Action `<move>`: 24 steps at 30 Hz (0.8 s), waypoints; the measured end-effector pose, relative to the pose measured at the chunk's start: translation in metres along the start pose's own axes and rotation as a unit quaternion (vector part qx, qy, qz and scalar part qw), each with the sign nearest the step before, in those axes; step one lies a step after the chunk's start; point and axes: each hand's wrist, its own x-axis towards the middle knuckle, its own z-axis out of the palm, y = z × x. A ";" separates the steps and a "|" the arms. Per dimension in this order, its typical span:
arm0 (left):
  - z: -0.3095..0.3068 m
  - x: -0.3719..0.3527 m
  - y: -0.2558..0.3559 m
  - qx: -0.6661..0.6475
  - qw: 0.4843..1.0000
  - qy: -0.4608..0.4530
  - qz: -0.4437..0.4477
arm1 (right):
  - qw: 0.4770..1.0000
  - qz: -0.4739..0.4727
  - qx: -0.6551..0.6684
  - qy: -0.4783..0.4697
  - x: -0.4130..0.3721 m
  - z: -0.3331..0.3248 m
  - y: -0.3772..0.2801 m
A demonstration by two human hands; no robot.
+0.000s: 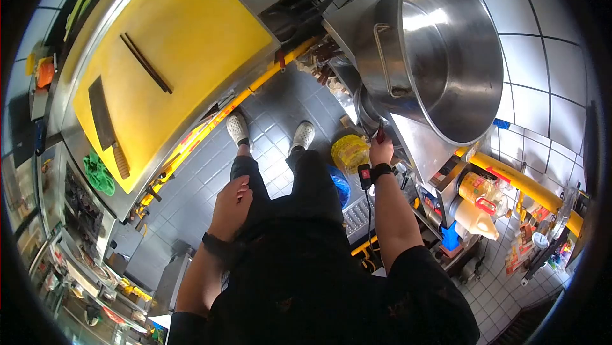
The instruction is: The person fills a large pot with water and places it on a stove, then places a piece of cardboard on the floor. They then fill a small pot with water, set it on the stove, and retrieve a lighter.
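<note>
Just beside the big steel pot [446,58]: dark red handle [380,132], right hand [381,152] clamped on it, far end unclear. Left hand [231,205] empty, loosely curled, well apart. Handle's probably light, stiff, maybe slick; grip mid-length.

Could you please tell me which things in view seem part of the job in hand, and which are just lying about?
Likely the job's:
dark red handle, apparently in the right hand
perhaps the metal vessel beside it

Apparently just lying about:
knife and chopsticks on the yellow board
green cloth
big pot
</note>
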 end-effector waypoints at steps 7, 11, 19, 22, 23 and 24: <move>0.024 0.023 0.015 0.014 0.999 -0.036 0.023 | 0.918 0.156 0.208 -0.299 0.048 -0.026 0.030; 0.029 0.022 0.021 0.039 0.997 -0.053 0.031 | 0.837 0.202 0.421 -0.285 0.035 -0.029 0.021; 0.021 0.011 0.012 0.031 0.998 -0.009 0.053 | 0.971 0.145 0.189 -0.014 0.000 0.018 0.008; 0.018 0.008 0.009 0.041 0.998 -0.011 0.040 | 0.988 0.102 0.070 0.095 -0.001 0.020 -0.004; 0.018 0.007 0.008 0.038 0.999 -0.012 0.031 | 0.987 0.097 0.019 0.130 -0.001 0.017 -0.011; 0.018 0.007 0.008 0.034 0.999 -0.012 0.023 | 0.987 0.097 0.019 0.130 0.000 0.017 -0.012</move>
